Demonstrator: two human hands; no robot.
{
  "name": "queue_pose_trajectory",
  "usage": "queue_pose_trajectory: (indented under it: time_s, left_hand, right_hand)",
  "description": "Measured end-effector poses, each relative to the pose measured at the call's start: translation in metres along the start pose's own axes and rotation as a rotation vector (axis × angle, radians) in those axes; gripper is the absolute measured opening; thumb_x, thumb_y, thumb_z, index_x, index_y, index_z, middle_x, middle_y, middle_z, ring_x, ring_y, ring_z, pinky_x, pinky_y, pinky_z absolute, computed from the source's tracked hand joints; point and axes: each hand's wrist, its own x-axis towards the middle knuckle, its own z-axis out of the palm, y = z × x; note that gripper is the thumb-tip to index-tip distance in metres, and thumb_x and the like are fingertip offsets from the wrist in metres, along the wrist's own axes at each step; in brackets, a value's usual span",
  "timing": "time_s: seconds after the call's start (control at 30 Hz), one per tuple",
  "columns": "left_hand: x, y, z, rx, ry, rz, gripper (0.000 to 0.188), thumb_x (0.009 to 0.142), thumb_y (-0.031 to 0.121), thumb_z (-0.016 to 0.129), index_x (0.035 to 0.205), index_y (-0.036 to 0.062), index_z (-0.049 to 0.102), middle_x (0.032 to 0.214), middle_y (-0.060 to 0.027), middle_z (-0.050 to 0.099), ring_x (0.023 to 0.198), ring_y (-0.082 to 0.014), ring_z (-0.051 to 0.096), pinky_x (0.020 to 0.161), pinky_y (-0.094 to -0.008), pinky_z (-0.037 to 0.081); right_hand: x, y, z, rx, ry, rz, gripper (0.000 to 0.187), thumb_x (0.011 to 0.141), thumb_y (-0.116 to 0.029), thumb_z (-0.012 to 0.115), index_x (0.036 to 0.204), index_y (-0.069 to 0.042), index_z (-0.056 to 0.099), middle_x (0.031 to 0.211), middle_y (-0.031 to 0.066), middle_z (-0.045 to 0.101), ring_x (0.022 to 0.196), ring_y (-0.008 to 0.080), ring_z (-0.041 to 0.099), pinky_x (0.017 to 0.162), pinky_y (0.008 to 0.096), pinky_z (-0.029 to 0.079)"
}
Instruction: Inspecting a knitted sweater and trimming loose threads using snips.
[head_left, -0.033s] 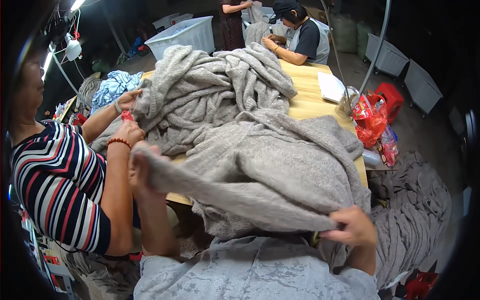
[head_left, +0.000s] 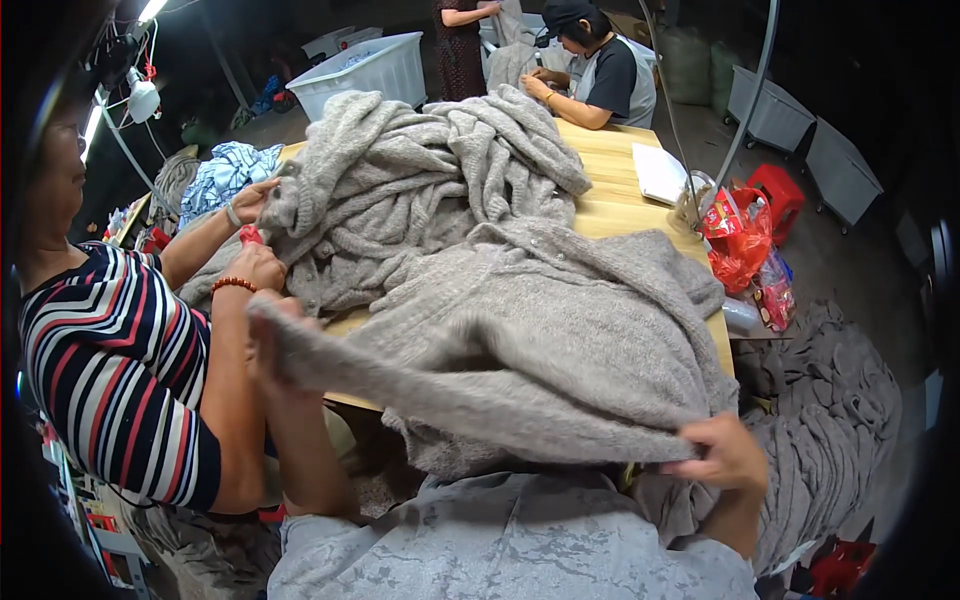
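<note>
A grey knit garment (head_left: 570,345) lies spread over the near part of the wooden table, one long edge of it lifted toward me. At the left end of that edge my left hand (head_left: 272,350) is closed on the knit, somewhat blurred and partly covered by the cloth. My right hand (head_left: 725,452) pinches the other end, thumb and fingers together, at the near right. Between the two hands the strip runs slantwise, stretched fairly straight. Behind it rises a big heap of the same grey knitwear (head_left: 400,185).
Close on my left, a person in a striped shirt (head_left: 120,370) holds a red-handled tool (head_left: 250,235) by the heap. Another person (head_left: 605,75) works at the far edge. White papers (head_left: 660,172) and red bags (head_left: 740,240) lie right; more knitwear (head_left: 825,440) is piled there.
My hands have drawn slightly farther apart, the left going left and the right going right. The strip between them has been pulled along; both grips hold.
</note>
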Motion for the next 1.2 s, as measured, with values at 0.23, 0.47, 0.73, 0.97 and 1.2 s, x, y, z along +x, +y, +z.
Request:
queue_pose_trajectory:
  time_s: [0.23,0.47,0.73,0.97,1.2]
  left_hand:
    - [0.002,0.044,-0.01,-0.154,-0.686,-0.083,0.011,0.097,0.02,0.044,0.093,0.0097,0.044,0.067,0.0,0.04,0.052,-0.0093,0.041,0.046,-0.0252,0.036]
    - [-0.004,-0.086,0.021,0.763,-0.242,-0.34,0.011,0.082,0.014,0.069,0.082,0.0044,0.064,0.071,0.0039,0.058,0.063,-0.0031,0.049,0.055,-0.019,0.038]
    - [-0.022,-0.12,-0.005,0.673,-0.316,-0.585,0.015,0.086,0.009,0.062,0.099,0.0003,0.06,0.088,0.0,0.062,0.076,-0.003,0.053,0.067,-0.0185,0.043]
    - [-0.03,-0.136,-0.014,0.541,-0.139,-0.506,0.008,0.088,0.011,0.061,0.087,0.0033,0.061,0.078,0.0032,0.059,0.069,-0.002,0.048,0.062,-0.0181,0.04]
    - [-0.034,-0.137,-0.016,0.036,0.036,-0.823,0.011,0.09,0.015,0.056,0.087,0.0048,0.061,0.089,-0.0032,0.064,0.081,-0.01,0.059,0.077,-0.0248,0.048]
  right_hand:
    - [-0.154,0.053,-0.062,0.257,0.596,-0.513,0.019,0.074,-0.017,0.067,0.077,-0.004,0.054,0.072,0.0051,0.053,0.056,0.0155,0.048,0.052,0.0278,0.038]
    - [0.022,0.093,-0.091,0.032,0.713,0.024,0.021,0.074,-0.021,0.067,0.071,-0.003,0.056,0.064,-0.0046,0.049,0.065,0.0064,0.048,0.059,0.0236,0.039]
    - [0.135,-0.024,0.011,-0.139,0.506,-0.385,0.031,0.078,-0.016,0.065,0.102,0.002,0.058,0.103,0.0174,0.058,0.099,0.0319,0.055,0.087,0.0361,0.043]
    - [0.223,-0.058,0.112,0.183,0.183,-0.422,0.031,0.083,-0.027,0.066,0.077,0.001,0.055,0.069,0.0111,0.054,0.064,0.0185,0.048,0.059,0.0346,0.039]
    - [0.225,-0.04,0.119,0.472,0.115,-0.385,0.032,0.082,-0.018,0.068,0.064,0.0,0.048,0.053,0.0033,0.036,0.055,0.0068,0.031,0.047,0.0272,0.03]
